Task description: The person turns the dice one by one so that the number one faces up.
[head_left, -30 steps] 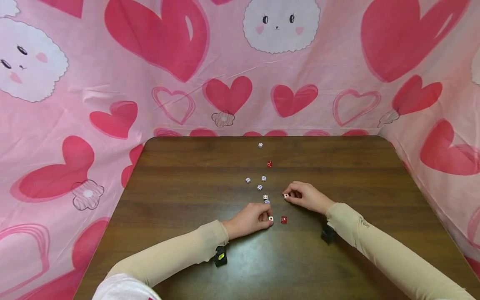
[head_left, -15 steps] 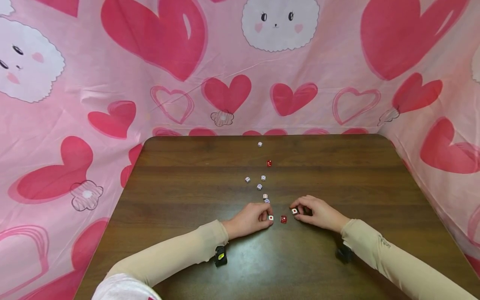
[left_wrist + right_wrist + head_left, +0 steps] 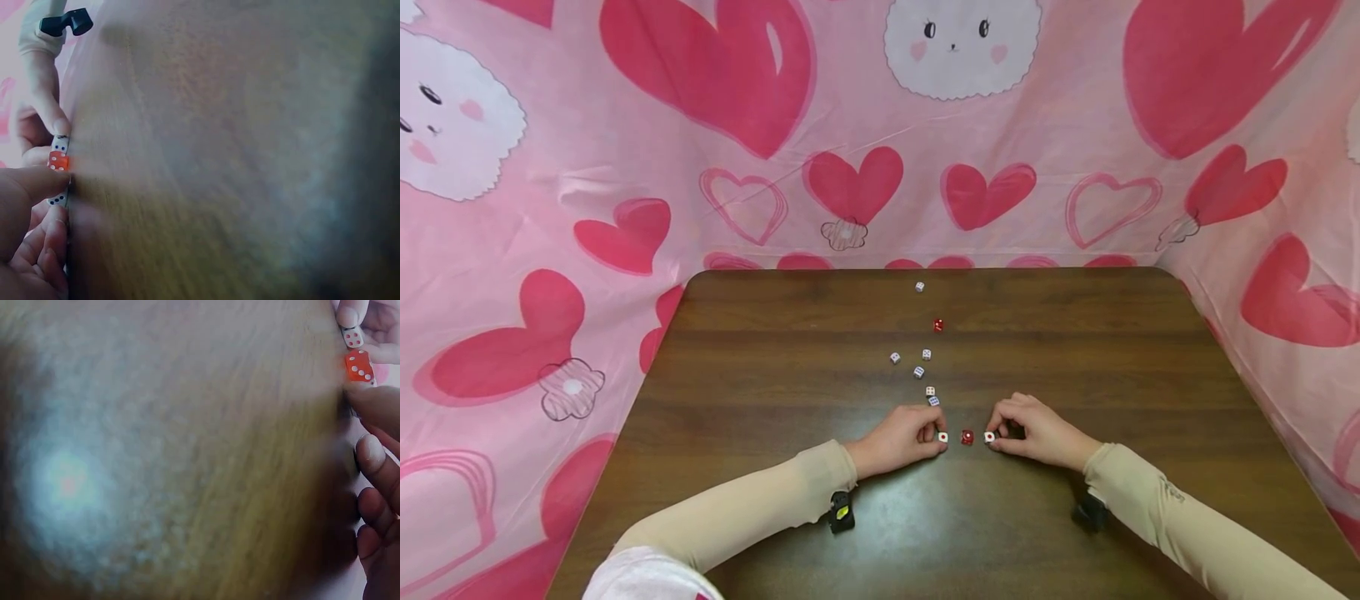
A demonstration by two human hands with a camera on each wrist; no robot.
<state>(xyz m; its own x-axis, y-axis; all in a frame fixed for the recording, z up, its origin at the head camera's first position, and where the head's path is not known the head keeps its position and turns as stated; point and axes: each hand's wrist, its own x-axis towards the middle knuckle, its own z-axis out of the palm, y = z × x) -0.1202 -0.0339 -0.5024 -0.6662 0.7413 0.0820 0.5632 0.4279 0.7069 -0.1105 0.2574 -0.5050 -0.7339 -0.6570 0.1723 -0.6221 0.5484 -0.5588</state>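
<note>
Near the middle of the table, my left hand pinches a white die between thumb and fingers, a red dot facing up. Opposite it, my right hand pinches a second white die, also with a red dot on top. Between the two lies a red die with white pips, a small gap showing on each side in the head view. In the left wrist view the red die lines up with the white ones, partly covered by a thumb. The right wrist view shows the red die beside the left hand's white die.
Two white dice sit close together just beyond the left fingertips. Farther back lie several more white dice and another red die. The brown wooden table meets a pink heart-patterned cloth at its back and sides.
My right hand has come toward me with its white die, now level with the red die and the left hand's die. The left hand has stayed in place.
</note>
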